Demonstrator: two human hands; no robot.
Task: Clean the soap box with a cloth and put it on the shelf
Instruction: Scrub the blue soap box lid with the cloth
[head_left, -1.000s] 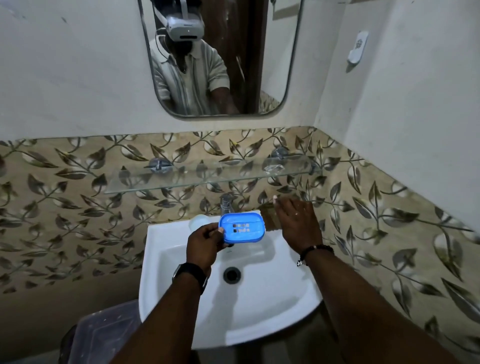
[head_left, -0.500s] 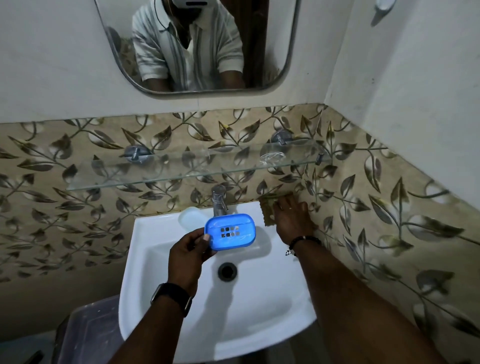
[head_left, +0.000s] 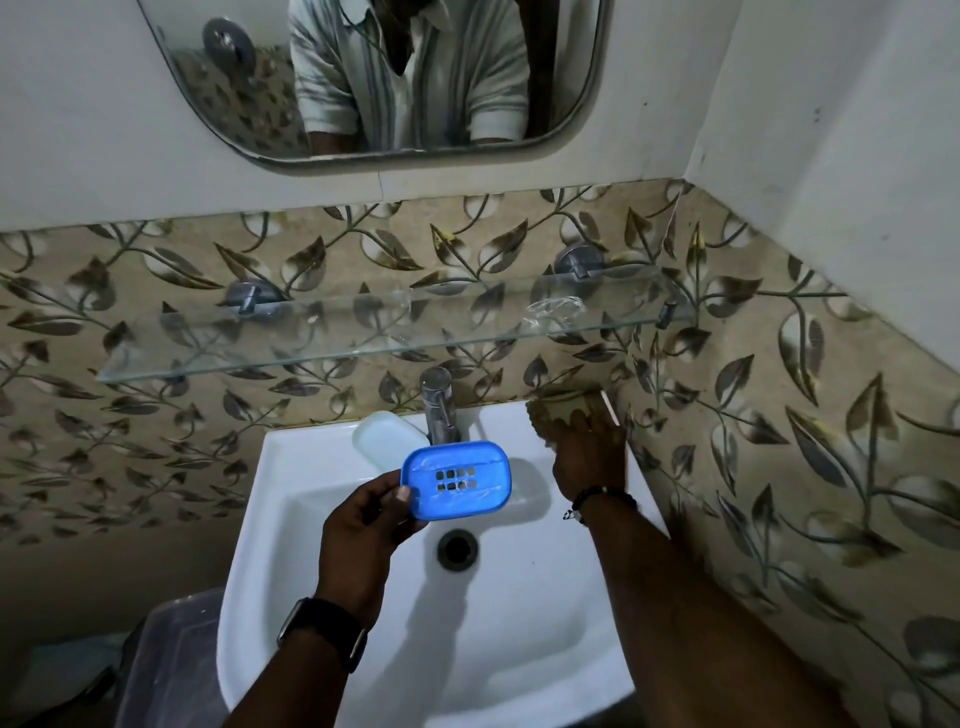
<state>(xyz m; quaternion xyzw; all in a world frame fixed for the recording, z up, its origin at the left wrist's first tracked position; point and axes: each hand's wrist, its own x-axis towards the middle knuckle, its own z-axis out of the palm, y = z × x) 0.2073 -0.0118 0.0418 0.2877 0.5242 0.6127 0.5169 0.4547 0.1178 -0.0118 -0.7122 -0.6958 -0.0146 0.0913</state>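
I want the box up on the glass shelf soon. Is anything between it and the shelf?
Partly. The tap rises right behind the soap box held by the left hand, under the shelf's front edge. The shelf holds only a clear item at its right.

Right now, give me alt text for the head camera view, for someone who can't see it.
A left hand holds a blue soap box over a white sink, while the right hand reaches to a brown cloth at the sink's back corner. A glass shelf spans the leaf-patterned tiles above the tap.
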